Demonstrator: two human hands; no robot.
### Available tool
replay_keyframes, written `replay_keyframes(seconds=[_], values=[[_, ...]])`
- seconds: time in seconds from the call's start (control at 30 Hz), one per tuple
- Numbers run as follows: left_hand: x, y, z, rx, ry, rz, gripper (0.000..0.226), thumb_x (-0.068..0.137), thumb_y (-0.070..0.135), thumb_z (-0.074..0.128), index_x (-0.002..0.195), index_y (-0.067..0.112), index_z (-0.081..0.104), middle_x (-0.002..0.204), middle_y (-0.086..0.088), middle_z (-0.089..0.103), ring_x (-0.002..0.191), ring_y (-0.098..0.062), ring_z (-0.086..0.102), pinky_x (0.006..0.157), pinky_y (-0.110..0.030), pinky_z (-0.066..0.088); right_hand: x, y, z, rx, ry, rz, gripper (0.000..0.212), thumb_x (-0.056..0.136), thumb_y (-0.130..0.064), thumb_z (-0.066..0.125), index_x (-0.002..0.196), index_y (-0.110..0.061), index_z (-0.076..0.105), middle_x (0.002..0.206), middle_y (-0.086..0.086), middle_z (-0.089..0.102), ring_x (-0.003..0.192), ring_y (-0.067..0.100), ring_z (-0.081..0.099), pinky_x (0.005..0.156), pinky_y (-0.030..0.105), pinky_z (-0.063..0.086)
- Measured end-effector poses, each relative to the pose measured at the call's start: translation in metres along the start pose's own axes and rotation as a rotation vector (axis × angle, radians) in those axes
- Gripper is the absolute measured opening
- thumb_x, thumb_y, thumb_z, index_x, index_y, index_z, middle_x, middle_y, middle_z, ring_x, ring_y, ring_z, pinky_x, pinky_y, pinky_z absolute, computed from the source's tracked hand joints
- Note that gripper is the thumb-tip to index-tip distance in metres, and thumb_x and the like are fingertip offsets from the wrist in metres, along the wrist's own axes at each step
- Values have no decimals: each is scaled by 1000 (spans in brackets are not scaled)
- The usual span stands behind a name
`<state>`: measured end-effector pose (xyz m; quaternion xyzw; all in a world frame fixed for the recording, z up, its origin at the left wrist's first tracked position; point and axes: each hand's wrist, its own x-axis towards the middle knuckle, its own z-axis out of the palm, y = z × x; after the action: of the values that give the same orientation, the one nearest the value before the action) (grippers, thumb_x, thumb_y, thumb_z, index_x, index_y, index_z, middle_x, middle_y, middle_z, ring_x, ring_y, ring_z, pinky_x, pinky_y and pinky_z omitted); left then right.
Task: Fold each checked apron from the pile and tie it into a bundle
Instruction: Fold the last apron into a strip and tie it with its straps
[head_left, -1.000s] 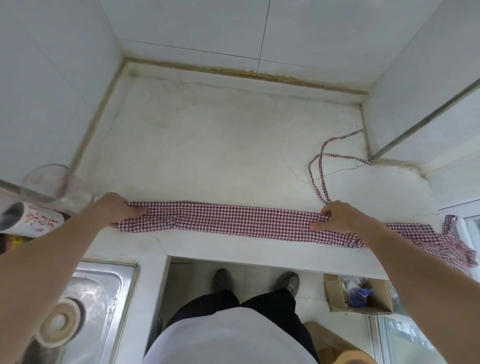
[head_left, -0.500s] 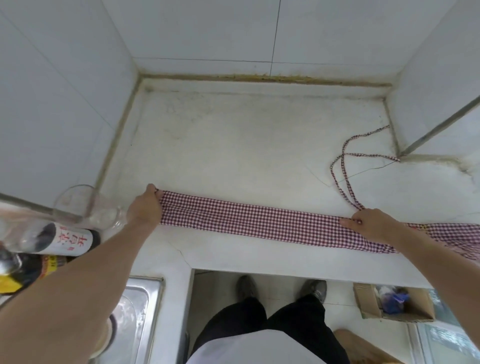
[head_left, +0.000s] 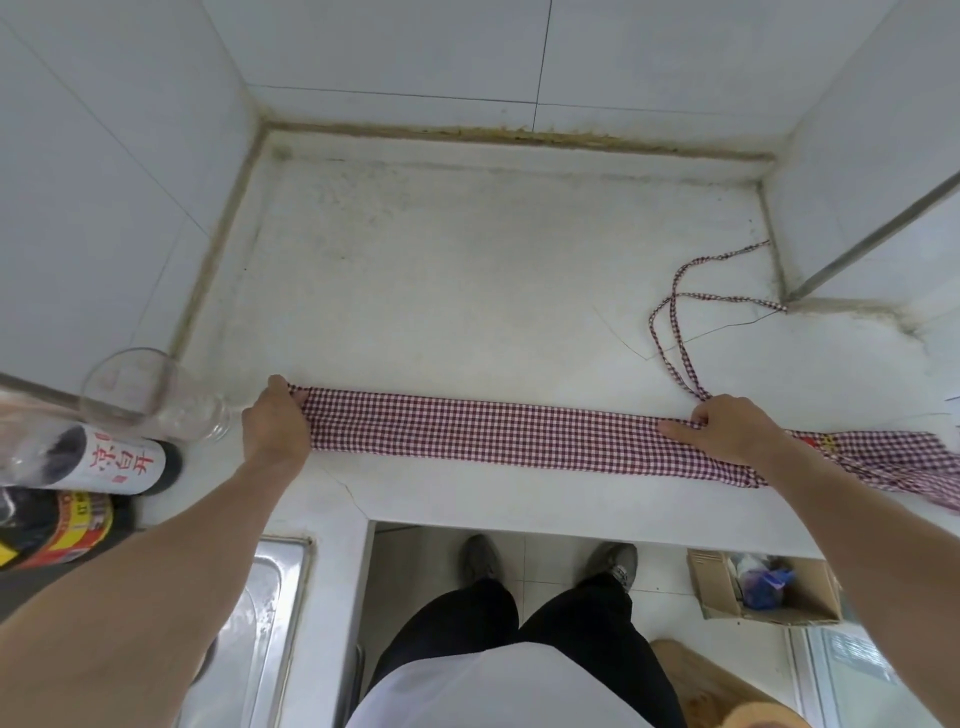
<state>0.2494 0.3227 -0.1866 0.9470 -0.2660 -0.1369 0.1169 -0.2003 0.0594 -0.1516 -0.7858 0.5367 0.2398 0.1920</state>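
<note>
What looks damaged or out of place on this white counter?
The white stone counter has thin cracks near the red checked apron strings, and its front edge is cracked by the left hand. A clear drinking glass lies tipped over.

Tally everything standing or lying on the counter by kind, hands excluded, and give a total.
Checked aprons: 1, the folded strip with its ties
Clear glasses: 1
Bottles: 2, white-labelled and yellow-and-red-labelled
Total: 4
</note>
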Motion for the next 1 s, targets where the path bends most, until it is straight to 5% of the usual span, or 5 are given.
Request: replay_keyframes(seconds=[0.23,0.57,0.7,0.83,1.0], values=[[-4,-3,13,29,108,61,15,103,7,39,103,-5,48,104,-32,60,94,-48,56,84,-50,36,3,1,2,3,3,4,63,86,-69,55,82,-7,68,78,5,63,72,15,56,67,30,38],[-11,15,13,-4,224,-134,47,87,1,59,131,3,43,129,-26,48,122,-42,41,103,-51,26,6,0,5,116,-7,18,53,81,-64,66,83,-11,62,82,1,58,83,20,55,73,31,39],[-55,78,26,-84,286,157,56,73,-4,54,128,7,48,130,-18,49,123,-36,44,102,-53,33,7,-2,4,108,-33,23,51,80,-65,66,76,-16,55,81,1,57,81,19,55,73,31,40],[-116,151,68,-109,-1,559,45,97,26,38,140,15,42,150,-8,39,144,-28,30,117,-59,23,7,-2,2,93,-41,30,51,80,-65,67,75,-16,54,80,1,58,80,19,56,71,31,41],[-147,175,112,230,-315,566,63,101,54,2,157,29,-13,164,-11,-20,149,-33,-25,115,-67,-11,9,-5,0,-31,-40,26,73,77,-75,61,90,-4,71,87,10,70,79,21,64,69,31,47]])
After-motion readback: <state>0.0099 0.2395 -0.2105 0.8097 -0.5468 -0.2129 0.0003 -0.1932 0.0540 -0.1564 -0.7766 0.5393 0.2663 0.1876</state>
